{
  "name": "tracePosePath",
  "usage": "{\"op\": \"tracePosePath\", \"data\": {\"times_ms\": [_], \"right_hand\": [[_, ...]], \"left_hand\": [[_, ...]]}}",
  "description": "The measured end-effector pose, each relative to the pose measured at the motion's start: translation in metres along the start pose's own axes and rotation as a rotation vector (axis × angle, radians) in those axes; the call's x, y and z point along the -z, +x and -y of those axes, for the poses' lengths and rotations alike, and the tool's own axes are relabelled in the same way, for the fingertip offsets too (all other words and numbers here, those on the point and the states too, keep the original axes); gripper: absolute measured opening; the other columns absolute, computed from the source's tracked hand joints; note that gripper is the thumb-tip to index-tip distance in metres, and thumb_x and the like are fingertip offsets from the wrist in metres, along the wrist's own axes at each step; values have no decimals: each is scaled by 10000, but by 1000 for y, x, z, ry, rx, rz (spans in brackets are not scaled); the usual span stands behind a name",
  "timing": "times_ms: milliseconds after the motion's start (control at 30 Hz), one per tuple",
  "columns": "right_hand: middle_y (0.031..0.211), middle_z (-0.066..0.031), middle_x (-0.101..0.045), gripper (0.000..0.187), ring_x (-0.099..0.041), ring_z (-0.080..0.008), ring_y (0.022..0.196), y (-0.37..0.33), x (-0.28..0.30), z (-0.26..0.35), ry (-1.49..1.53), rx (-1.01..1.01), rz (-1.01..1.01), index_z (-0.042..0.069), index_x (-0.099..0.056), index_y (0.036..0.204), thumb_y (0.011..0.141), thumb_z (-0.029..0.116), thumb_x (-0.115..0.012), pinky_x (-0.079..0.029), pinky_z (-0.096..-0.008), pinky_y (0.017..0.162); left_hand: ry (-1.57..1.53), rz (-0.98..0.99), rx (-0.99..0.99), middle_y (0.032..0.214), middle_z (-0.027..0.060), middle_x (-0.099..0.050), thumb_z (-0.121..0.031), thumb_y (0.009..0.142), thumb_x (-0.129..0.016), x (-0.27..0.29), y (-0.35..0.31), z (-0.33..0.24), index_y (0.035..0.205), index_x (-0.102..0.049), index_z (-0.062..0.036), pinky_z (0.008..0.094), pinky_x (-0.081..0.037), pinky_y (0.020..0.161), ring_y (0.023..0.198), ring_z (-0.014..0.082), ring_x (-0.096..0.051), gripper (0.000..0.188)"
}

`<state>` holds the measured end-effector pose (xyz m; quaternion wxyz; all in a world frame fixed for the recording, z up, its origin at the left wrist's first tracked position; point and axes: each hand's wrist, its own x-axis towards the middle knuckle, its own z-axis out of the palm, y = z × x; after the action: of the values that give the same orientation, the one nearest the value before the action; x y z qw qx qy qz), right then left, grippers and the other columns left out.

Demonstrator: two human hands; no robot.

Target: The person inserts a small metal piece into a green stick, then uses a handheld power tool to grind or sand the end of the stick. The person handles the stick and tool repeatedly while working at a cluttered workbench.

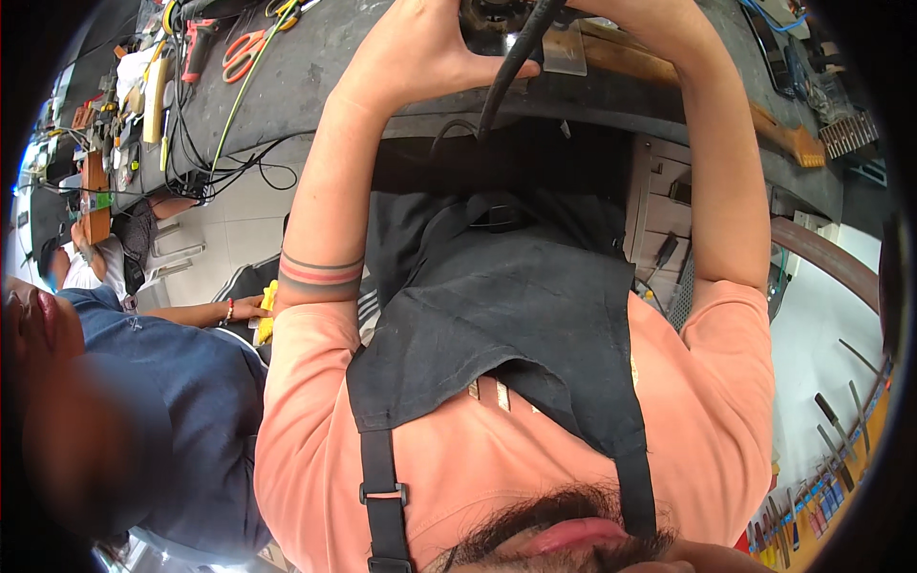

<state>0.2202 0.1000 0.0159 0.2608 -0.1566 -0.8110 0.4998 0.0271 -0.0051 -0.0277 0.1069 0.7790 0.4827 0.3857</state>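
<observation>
At the top edge, my left hand (432, 50) curves around a black corded device (495, 21), its thumb stretched out beneath it; the other fingers are beyond the picture. A thick black cable (516, 69) hangs from the device and crosses in front of the thumb. My right hand (626, 8) is on the device's other side, mostly cut off, its fingers hidden. Between the hands, a clear plate (565, 50) lies beside a long wooden piece (630, 59) like a guitar neck. That piece runs right along the dark workbench (315, 72).
Orange-handled scissors (245, 53), a red-handled tool (198, 48) and loose cables (181, 124) lie at the bench's left. A fretted strip (850, 135) is at far right. Files (836, 430) line the right wall. Another person (181, 401) is close on my left, holding something yellow (266, 315).
</observation>
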Motion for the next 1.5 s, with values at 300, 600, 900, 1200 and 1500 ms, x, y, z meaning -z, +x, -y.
{"op": "tracePosePath", "data": {"times_ms": [300,600,900,1200,1500], "right_hand": [[1059,-56,-733,402,-678,-163,960,3,0,2,66,-24,24,52,-719,1182,826,171,-862,-571,-337,853],[1142,-87,-713,448,-673,-199,1044,2,7,10,29,-170,63,13,-688,1220,854,219,-844,-547,-370,925],[1012,-27,-741,349,-679,-153,948,1,3,-27,-88,-96,-125,31,-736,1098,822,188,-881,-562,-333,833],[1023,-31,-743,365,-681,-157,960,1,2,-35,-25,-54,-132,35,-735,1114,825,202,-883,-562,-337,854],[1068,-22,-737,366,-679,-137,972,3,11,-44,47,-125,-10,38,-720,1153,827,113,-869,-566,-319,861]], "left_hand": [[-12,-9,76,1472,273,-478,-243,651,-931,0,-2,-4,1581,-242,-2,447,-427,1133,1380,411,-492,1182],[-110,-74,-51,1500,229,-480,-217,695,-927,2,6,-2,1570,-294,4,424,-387,1167,1419,358,-465,1102],[-71,8,64,1524,267,-425,-232,662,-929,16,6,-10,1572,-277,-2,450,-360,1188,1434,420,-420,1142],[-29,-16,27,1528,273,-412,-231,677,-920,15,2,-2,1588,-242,-7,458,-363,1182,1434,426,-416,1158],[-77,16,49,1512,265,-419,-217,665,-915,16,3,-6,1575,-264,-25,468,-370,1170,1418,436,-420,1136]]}}
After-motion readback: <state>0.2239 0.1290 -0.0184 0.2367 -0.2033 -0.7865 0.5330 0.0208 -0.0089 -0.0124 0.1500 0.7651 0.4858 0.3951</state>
